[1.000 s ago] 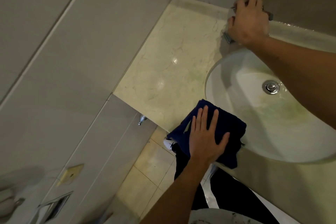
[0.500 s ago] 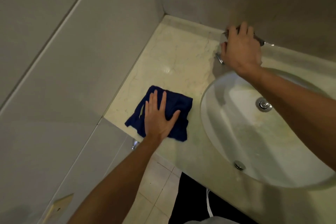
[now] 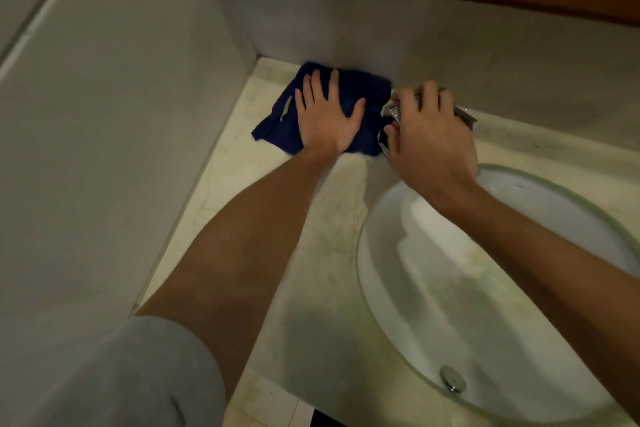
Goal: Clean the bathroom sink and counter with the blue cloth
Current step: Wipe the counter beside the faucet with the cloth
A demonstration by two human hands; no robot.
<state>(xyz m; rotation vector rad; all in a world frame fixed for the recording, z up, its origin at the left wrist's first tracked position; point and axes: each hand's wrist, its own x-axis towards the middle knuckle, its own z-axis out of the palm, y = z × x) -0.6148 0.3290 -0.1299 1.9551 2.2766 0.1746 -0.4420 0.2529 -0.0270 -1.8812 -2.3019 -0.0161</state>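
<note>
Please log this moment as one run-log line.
left hand flat on blue cloth | counter back corner | right hand on faucet

- Left hand (image 3: 325, 121) lies flat, palm down, fingers straight and spread, arm stretched forward with a grey sleeve at the upper arm.
- Right hand (image 3: 429, 139) reaches in from the right, fingers curled over something metallic.

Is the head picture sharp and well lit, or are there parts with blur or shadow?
Head view: dim, warm light; the left hand on the blue cloth is fairly sharp; the grey sleeve nearby is soft; arm shadows cross the counter and the sink; straight wall edges bend from the wide lens.
</note>
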